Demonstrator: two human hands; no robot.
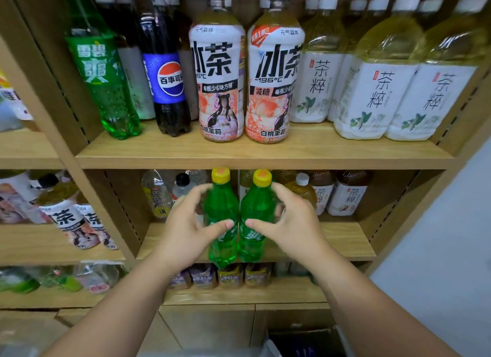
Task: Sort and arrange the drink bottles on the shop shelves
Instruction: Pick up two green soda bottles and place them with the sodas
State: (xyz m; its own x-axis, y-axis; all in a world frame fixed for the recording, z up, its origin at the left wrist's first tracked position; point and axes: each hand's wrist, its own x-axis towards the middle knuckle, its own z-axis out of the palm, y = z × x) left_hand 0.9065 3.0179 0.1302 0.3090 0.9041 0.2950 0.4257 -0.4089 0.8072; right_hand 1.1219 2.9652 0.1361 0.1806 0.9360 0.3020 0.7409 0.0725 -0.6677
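Two small green soda bottles with yellow caps stand side by side at the front of the middle shelf. My left hand curls round the left green bottle, thumb across its front. My right hand curls round the right green bottle the same way. The two bottles touch each other. Both are upright, and their bases sit at the shelf's front edge.
On the upper shelf stand a tall green soda, a cola bottle, two iced-tea bottles and several large tea bottles. Small tea bottles stand behind on the right, and a clear bottle on the left.
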